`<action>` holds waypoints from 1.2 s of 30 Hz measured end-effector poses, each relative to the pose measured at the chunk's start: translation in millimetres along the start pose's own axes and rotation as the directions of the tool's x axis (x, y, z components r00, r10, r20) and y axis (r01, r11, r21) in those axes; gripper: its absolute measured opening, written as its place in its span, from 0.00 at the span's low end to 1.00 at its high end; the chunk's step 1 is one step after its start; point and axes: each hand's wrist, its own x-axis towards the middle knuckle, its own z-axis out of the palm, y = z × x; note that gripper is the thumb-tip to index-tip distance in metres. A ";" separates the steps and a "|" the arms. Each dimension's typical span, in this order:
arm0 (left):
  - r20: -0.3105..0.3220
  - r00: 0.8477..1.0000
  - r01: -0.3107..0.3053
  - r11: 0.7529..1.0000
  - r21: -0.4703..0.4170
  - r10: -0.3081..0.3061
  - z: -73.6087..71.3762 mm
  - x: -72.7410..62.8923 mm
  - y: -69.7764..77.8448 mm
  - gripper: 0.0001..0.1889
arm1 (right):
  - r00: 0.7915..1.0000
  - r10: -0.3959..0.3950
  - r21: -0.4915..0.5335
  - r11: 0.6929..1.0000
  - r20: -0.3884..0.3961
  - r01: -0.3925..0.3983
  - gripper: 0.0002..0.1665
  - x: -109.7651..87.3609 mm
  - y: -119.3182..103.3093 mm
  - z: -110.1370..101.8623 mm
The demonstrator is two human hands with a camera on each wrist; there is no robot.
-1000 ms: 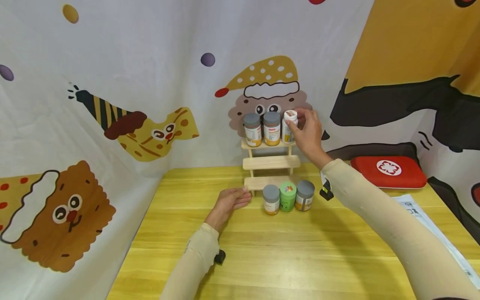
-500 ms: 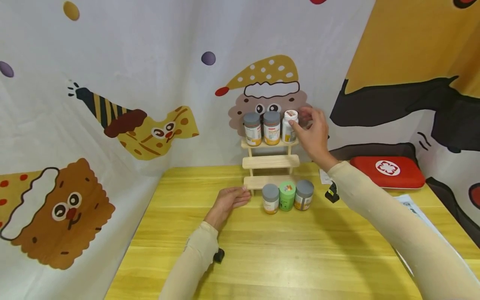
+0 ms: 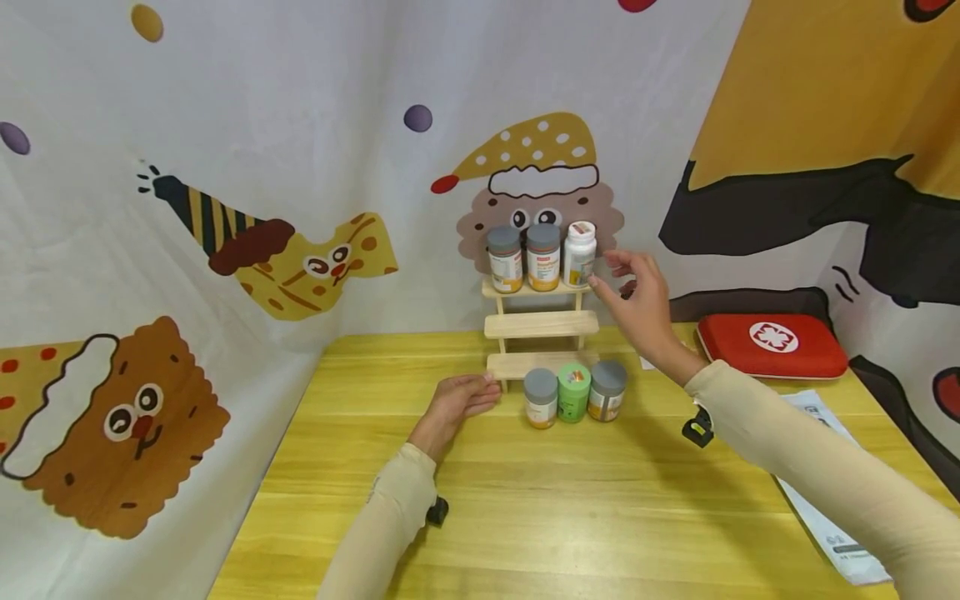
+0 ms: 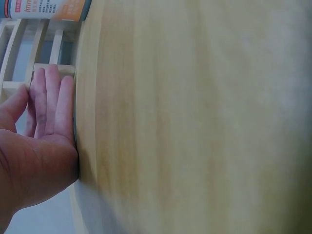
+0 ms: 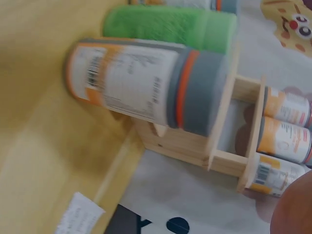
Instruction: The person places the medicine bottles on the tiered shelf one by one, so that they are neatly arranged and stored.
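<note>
On the top step of a three-step wooden rack stand two grey-lidded supplement jars and, at the right end, a white-capped pill bottle. My right hand is just right of that bottle, fingers loosely bent and thumb tip close to its lower side, holding nothing. My left hand is at the left end of the lowest step; in the left wrist view its fingers lie straight against the rack's side. In front stand a green jar and two grey-lidded jars.
A red case with a white emblem lies at the table's back right. Nearer along the right side is a flat printed packet, partly under the right sleeve. A cartoon-patterned cloth hangs behind the wooden table.
The right hand has let go of the white-capped bottle and drawn away right and down. That bottle stays upright on the top step. The left hand keeps its place.
</note>
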 end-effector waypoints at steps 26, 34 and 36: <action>-0.006 1.000 0.002 1.000 -0.030 -0.002 2.1 0.9 -1.1 0.16 | 0.952 0.145 0.032 0.987 0.270 -0.159 0.32 -84.1 19.5 -24.7; 0.011 1.000 0.005 1.000 -0.012 -0.005 1.2 -1.9 -0.3 0.15 | 0.917 0.156 0.140 0.965 0.368 -0.221 0.32 -102.2 33.7 -28.7; 0.016 1.000 0.012 1.000 -0.011 -0.012 0.3 -2.4 1.0 0.15 | 0.905 0.152 0.196 0.949 0.397 -0.246 0.32 -104.4 38.3 -28.7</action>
